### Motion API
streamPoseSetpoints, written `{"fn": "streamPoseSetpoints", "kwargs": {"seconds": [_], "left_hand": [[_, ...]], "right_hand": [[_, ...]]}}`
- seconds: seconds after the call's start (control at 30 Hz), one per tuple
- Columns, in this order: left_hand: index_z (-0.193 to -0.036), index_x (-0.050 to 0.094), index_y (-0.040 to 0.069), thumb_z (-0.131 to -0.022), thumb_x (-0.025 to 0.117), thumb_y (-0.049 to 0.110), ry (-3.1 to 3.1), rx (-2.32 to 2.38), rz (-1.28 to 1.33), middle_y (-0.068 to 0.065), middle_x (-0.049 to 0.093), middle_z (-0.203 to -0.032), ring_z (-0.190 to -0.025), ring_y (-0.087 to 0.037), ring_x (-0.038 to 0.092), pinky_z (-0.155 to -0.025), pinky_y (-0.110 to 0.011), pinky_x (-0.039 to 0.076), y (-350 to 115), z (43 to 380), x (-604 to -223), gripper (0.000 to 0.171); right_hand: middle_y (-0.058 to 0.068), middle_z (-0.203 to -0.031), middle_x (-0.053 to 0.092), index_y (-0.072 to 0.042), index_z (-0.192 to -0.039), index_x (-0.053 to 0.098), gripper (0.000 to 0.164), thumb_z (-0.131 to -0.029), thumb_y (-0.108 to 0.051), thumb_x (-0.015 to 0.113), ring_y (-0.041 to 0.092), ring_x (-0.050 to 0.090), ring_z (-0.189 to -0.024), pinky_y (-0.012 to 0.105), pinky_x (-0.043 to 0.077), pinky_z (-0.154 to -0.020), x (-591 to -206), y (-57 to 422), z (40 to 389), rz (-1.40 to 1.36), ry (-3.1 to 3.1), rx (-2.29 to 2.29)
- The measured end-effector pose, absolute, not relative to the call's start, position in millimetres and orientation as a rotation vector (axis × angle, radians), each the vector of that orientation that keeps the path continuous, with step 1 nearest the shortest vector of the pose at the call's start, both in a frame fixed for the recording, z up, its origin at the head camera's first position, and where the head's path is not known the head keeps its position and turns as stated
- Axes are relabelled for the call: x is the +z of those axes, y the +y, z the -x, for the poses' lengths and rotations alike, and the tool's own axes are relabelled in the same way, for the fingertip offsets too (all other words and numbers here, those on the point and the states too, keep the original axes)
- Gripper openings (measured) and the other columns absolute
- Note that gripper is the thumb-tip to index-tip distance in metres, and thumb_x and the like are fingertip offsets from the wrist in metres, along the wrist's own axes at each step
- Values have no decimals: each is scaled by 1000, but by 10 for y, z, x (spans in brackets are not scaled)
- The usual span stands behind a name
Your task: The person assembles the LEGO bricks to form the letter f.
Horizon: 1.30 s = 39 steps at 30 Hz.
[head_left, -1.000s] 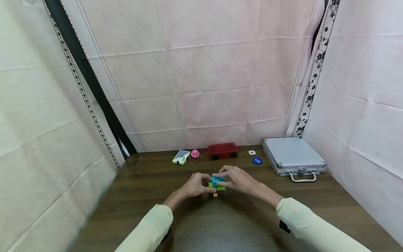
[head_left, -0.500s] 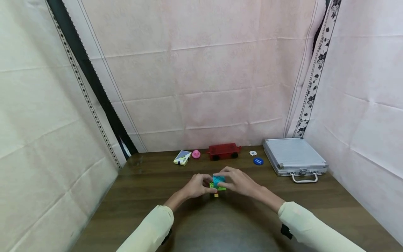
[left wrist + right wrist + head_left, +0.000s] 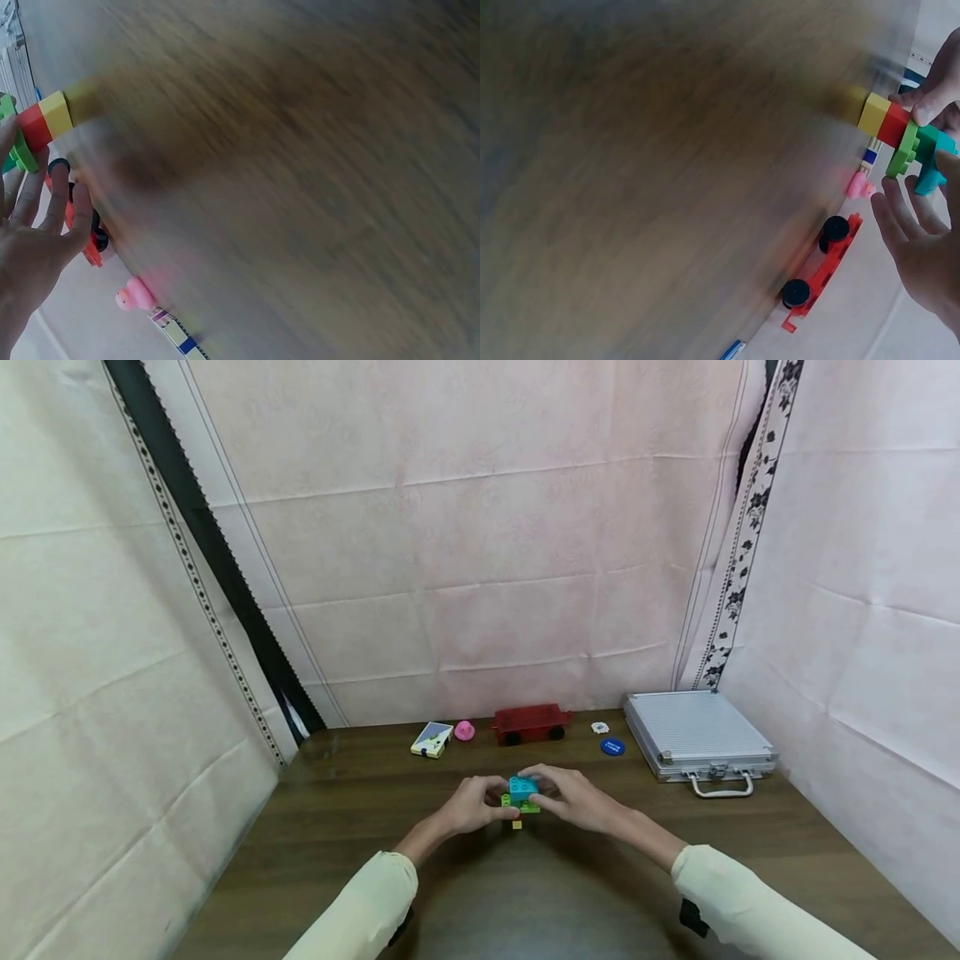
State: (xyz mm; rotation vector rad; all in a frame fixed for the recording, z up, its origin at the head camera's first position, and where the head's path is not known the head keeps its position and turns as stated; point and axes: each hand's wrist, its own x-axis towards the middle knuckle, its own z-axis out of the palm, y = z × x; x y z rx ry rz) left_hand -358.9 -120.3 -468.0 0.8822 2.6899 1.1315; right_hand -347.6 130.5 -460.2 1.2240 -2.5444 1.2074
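A small stack of toy building bricks stands between the hands. Its yellow brick [image 3: 874, 115] is lowest, under a red brick [image 3: 893, 124], a flat lime-green brick [image 3: 904, 150] and a teal brick [image 3: 523, 788] on top. My left hand [image 3: 472, 803] pinches the stack from the left, thumb near the green and red bricks. From the right, my right hand [image 3: 573, 797] spans the teal brick, thumb at its near corner and a finger behind its top. The right hand's other fingers [image 3: 904, 217] extend below. Whether they touch the green brick I cannot tell.
Along the table's back edge lie a small card box [image 3: 432, 739], a pink rubber duck [image 3: 464, 731], a red toy wagon [image 3: 530, 724], a small white piece [image 3: 600, 727] and a blue disc [image 3: 612, 747]. A silver case [image 3: 697, 735] stands at the right. Cloth walls enclose the table.
My right hand has shifted slightly right along the teal brick, so more of its studded top shows. The left hand keeps its hold on the stack.
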Motion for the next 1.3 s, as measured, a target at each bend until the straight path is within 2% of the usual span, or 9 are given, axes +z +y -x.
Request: {"fn": "streamPoseSetpoints", "kwargs": {"seconds": [0.2, 0.37, 0.5, 0.67, 0.77, 0.93, 1.07, 1.2, 1.3], "left_hand": [[-128, 68, 8, -97, 76, 31, 2703, 1130, -883, -2, 72, -108, -96, -17, 66, -83, -30, 56, -1122, 3611, -4693, 40], [-143, 58, 8, -97, 77, 29, 2704, 1150, -872, -3, 72, -113, -99, -16, 67, -83, -31, 56, -1079, 3624, -4713, 54], [-152, 49, 10, -97, 77, 28, 2696, 1191, -862, -5, 73, -116, -104, -18, 68, -90, -38, 57, -1061, 3639, -4717, 64], [-156, 44, 14, -97, 76, 30, 2686, 1228, -830, -9, 72, -120, -111, -22, 68, -95, -44, 55, -1037, 3670, -4734, 69], [-157, 43, 13, -98, 75, 31, 2691, 1237, -808, -12, 71, -123, -114, -24, 68, -95, -45, 56, -1023, 3698, -4751, 69], [-158, 42, 12, -99, 73, 30, 2726, 1225, -806, -15, 69, -128, -118, -27, 66, -99, -48, 53, -1012, 3746, -4775, 69], [-156, 45, 12, -99, 73, 33, 2760, 1207, -807, -14, 61, -143, -130, -31, 58, -107, -52, 46, -1008, 3778, -4791, 67], [-156, 46, 14, -99, 72, 37, 2785, 1175, -793, -12, 51, -154, -143, -31, 47, -114, -52, 39, -1009, 3809, -4805, 67], [-156, 47, 12, -99, 72, 38, 2791, 1147, -794, -12, 51, -155, -144, -30, 46, -116, -51, 38, -1016, 3835, -4814, 67]], "right_hand": [[11, -118, 70, -9, -138, 55, 34, -105, -11, 62, 25, 71, -105, 39, 58, -89, -4618, 1373, 3591, -1214, -2558, 1251], [9, -117, 71, -12, -137, 57, 31, -107, -15, 60, 21, 71, -97, 31, 58, -76, -4649, 1422, 3691, -1149, -2596, 1263], [12, -120, 68, -11, -140, 58, 34, -107, -17, 60, 23, 71, -91, 31, 58, -69, -4676, 1445, 3743, -1105, -2618, 1305], [18, -132, 54, -7, -152, 50, 50, -104, -10, 64, 30, 69, -106, 36, 59, -85, -4694, 1463, 3742, -1067, -2669, 1272], [21, -137, 53, -5, -155, 46, 56, -102, -6, 65, 33, 67, -113, 40, 56, -95, -4702, 1458, 3758, -1074, -2682, 1247], [24, -141, 57, -3, -150, 47, 50, -103, -9, 65, 36, 68, -114, 45, 56, -94, -4736, 1462, 3812, -1049, -2673, 1251], [25, -140, 60, -2, -146, 50, 44, -104, -11, 64, 39, 67, -116, 47, 56, -93, -4775, 1465, 3847, -1030, -2676, 1223], [24, -138, 61, 0, -147, 50, 45, -105, -12, 63, 40, 66, -119, 49, 55, -95, -4813, 1449, 3871, -1022, -2681, 1214], [22, -136, 64, 1, -149, 49, 47, -105, -11, 62, 38, 65, -121, 48, 54, -97, -4838, 1430, 3883, -1003, -2707, 1209]]}}
